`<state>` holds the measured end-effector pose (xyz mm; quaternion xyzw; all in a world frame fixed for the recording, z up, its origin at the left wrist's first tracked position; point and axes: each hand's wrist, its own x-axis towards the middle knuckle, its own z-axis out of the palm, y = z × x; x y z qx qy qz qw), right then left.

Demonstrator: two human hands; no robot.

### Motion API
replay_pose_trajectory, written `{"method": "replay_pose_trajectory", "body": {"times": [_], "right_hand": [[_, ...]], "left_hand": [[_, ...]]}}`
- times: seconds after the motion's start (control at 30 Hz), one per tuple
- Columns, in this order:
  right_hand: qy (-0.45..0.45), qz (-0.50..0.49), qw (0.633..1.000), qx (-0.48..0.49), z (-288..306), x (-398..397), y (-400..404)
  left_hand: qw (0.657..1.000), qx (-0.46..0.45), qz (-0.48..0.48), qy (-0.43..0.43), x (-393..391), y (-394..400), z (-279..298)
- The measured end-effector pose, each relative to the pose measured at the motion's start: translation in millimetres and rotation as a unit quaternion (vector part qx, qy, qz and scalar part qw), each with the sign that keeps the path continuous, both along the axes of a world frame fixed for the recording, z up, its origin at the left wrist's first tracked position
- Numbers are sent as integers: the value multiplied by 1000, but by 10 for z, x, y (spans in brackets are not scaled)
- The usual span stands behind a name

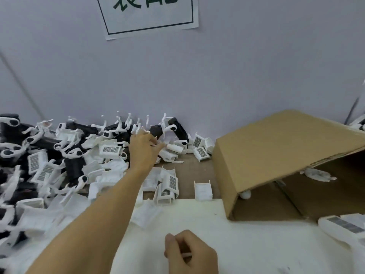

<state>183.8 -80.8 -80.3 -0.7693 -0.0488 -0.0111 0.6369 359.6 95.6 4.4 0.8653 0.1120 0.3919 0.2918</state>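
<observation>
A heap of black and white plastic parts (65,155) lies along the wall on the left and spreads to the middle. My left hand (143,150) is stretched far forward over it, fingers spread, with the fingertips at a black part (157,131) near the wall; no closed grip shows. Low in the view, my right hand (189,252) rests on the white sheet (246,244) with its fingers curled. A thin white piece (186,254) shows between them. White grille-faced pieces (169,184) lie loose just right of my left forearm.
A cardboard box (276,155) lies on its side at the right, its opening facing me, with a white part inside. A white handheld device (343,228) sits at the bottom right. A paper sign (148,16) hangs on the wall. Bare brown tabletop (189,171) shows between pile and box.
</observation>
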Motion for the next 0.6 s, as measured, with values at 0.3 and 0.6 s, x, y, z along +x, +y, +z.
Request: {"method": "replay_pose_trajectory", "body": {"times": [0.3, 0.6], "right_hand": [[39, 6, 982, 185, 239, -165, -73], [-62, -12, 974, 217, 274, -199, -190]], "left_hand": [[727, -664, -146, -94, -1786, -974, -400], [831, -543, -112, -47, -2337, -921, -662]]}}
